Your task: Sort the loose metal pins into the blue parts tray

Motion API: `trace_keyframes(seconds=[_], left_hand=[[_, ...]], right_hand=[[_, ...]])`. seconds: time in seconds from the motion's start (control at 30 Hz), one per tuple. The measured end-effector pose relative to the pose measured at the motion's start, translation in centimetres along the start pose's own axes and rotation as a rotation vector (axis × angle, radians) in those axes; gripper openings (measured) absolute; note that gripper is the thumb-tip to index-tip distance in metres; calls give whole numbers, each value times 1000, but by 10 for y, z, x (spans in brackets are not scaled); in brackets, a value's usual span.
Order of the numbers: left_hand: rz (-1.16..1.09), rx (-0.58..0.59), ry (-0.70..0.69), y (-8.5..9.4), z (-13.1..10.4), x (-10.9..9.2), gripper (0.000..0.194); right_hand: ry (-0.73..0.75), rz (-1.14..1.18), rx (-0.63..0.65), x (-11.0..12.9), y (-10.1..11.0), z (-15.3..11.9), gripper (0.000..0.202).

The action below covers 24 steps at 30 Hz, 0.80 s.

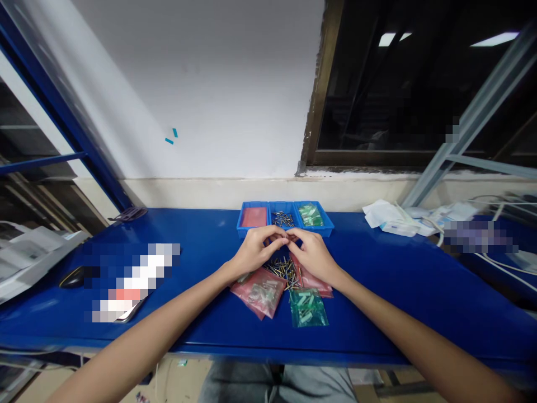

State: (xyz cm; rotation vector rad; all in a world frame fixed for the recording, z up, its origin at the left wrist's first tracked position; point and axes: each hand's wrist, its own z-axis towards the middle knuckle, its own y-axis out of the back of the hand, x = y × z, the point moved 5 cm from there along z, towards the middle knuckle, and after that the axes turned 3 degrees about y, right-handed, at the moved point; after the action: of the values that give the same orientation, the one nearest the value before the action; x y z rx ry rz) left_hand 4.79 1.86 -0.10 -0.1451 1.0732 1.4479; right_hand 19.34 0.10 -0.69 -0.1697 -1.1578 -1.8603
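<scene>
My left hand (258,249) and my right hand (312,253) meet fingertip to fingertip over the blue table (201,330). Both are closed in a pinch; whatever is between the fingertips is too small to make out. Beneath them lies a loose pile of metal screws or pins (286,268). A pink bag with pale pieces (263,292) rests below my left hand, another pink bag (319,282) lies partly under my right hand. Nearer the table's front sits a green bag with white pieces (309,308).
Behind my hands stand three joined blue bins (283,204) holding pink bags, metal pieces and green bags. White packets (392,218) and cables are at the right. A black mouse (75,277) and a blurred-out flat object lie left.
</scene>
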Motion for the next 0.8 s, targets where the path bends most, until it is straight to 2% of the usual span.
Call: trace_keyframes(seconds=[0.37, 0.6, 0.8], left_hand=[[16, -20, 14, 1, 0, 5, 17], [381, -16, -178, 3, -4, 6, 24], [526, -5, -169, 6, -4, 9, 21]], right_hand=[[-45, 123, 42, 0, -7, -4, 14], [13, -6, 8, -1, -4, -4, 12], [73, -138, -24, 3, 2, -5, 14]])
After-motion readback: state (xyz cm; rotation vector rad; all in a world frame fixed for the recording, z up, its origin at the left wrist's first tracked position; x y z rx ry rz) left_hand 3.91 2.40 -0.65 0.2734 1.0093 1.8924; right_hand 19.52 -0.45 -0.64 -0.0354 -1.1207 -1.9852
